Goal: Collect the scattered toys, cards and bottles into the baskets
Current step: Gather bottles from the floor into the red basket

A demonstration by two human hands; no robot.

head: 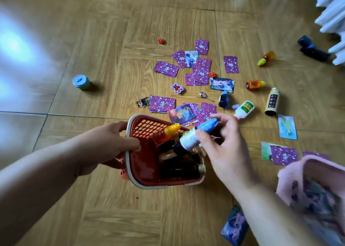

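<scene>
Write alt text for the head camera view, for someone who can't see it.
A person's right hand holds a white bottle with a blue cap over a red basket of bottles, whose rim the left hand grips. Purple cards, small bottles and toys lie scattered on the wooden floor beyond.

One red basket, one pink basket; two orange bottles; two red bead clusters — one blue-lidded pot

Bottles crowd the basket right under the fingers; cards litter the floor just beyond them, and bare floor opens wide to their left.
</scene>
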